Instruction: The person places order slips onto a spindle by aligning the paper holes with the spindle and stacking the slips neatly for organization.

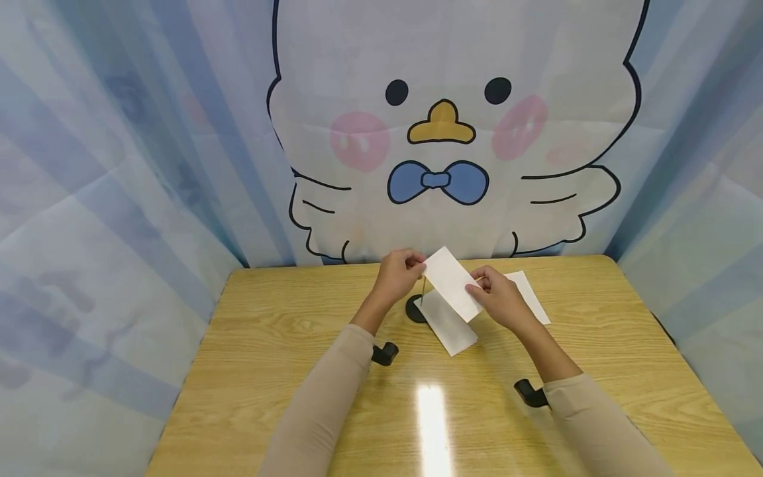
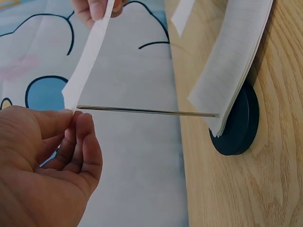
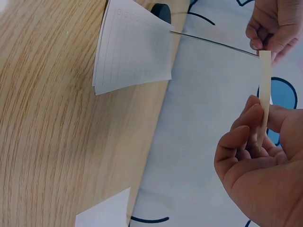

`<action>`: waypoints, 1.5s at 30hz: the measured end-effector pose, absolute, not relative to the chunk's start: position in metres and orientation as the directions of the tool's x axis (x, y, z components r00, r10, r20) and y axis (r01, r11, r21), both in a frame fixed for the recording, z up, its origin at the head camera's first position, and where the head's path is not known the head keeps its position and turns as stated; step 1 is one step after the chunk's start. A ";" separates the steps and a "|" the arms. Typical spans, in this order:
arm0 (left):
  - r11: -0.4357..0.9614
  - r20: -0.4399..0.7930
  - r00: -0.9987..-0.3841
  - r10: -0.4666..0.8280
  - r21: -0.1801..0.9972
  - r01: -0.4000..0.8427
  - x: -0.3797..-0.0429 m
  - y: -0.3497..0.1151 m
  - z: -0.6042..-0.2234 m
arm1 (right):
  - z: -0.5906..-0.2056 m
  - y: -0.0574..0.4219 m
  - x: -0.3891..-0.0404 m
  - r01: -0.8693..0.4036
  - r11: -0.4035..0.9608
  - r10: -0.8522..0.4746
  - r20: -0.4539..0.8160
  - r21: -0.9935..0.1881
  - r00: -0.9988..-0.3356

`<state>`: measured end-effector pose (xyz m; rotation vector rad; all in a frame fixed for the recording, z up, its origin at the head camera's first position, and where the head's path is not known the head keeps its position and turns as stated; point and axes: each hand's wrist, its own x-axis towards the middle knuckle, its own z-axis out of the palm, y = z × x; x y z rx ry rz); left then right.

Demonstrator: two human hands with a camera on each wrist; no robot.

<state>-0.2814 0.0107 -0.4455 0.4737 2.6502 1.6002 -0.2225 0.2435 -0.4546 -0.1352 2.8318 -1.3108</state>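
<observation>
Both hands hold a white paper slip [image 1: 451,281] above a bill spike. My left hand [image 1: 401,273] pinches one corner between thumb and fingertips, right by the spike's tip. At the opposite end, my right hand [image 1: 497,296] grips the slip between thumb and fingers. The spike's thin metal rod [image 2: 147,111] rises from a round black base [image 2: 244,123]. A stack of lined paper slips [image 2: 232,61] is pierced at one corner near the bottom of the rod. Whether the tip has gone through the held slip cannot be told.
More white paper [image 1: 527,297] lies on the wooden table [image 1: 286,331], right of the spike and partly behind my right hand. A black wrist mount [image 1: 385,354] sits at each wrist. A curtain with a cartoon bird [image 1: 438,132] hangs behind the table's far edge.
</observation>
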 end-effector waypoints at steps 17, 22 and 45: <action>0.424 0.114 -0.965 0.236 0.881 0.208 -0.283 0.012 -0.445 | -0.454 0.244 -0.225 -0.061 0.668 -0.083 0.007 -0.742 -0.996; 0.435 0.095 -0.969 0.227 0.881 0.188 -0.283 0.013 -0.445 | -0.456 0.245 -0.226 -0.061 0.663 -0.090 0.002 -0.746 -0.996; 0.371 0.052 -0.975 0.215 0.919 0.131 -0.287 0.010 -0.453 | -0.467 0.242 -0.225 -0.015 0.632 -0.084 -0.050 -0.775 -0.995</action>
